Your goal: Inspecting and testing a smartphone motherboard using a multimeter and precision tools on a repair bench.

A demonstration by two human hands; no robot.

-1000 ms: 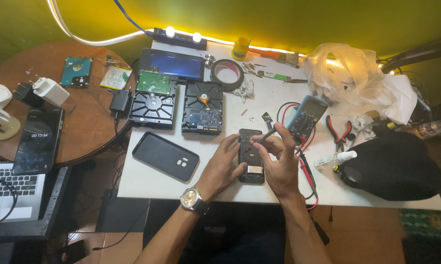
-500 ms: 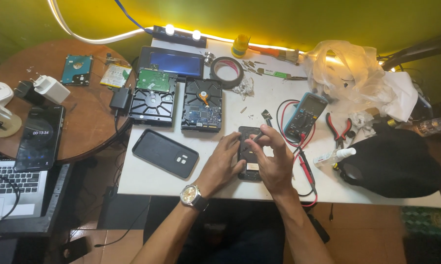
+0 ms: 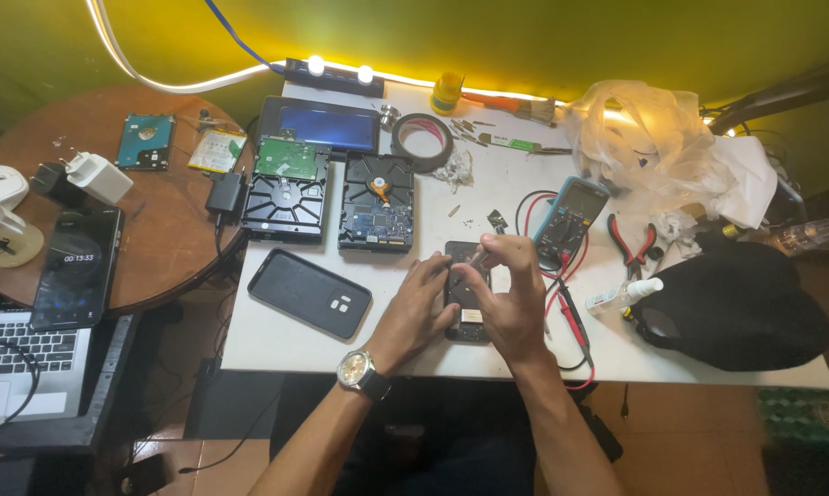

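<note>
An opened dark phone lies flat on the white table near its front edge. My left hand, with a wristwatch on the wrist, rests against the phone's left side and steadies it. My right hand hovers over the phone's right half, fingers pinched together on a small thin tool that I cannot make out. A black phone back cover lies to the left of my hands.
Two hard drives and a tablet sit behind the phone. A multimeter with red leads, red pliers and a small bottle lie right. A black cap fills the right corner. A round wooden table with a phone and chargers stands left.
My right hand has stayed over the phone while its fingers shifted slightly and pinched tighter. The view moved a little. The left hand kept its place.
</note>
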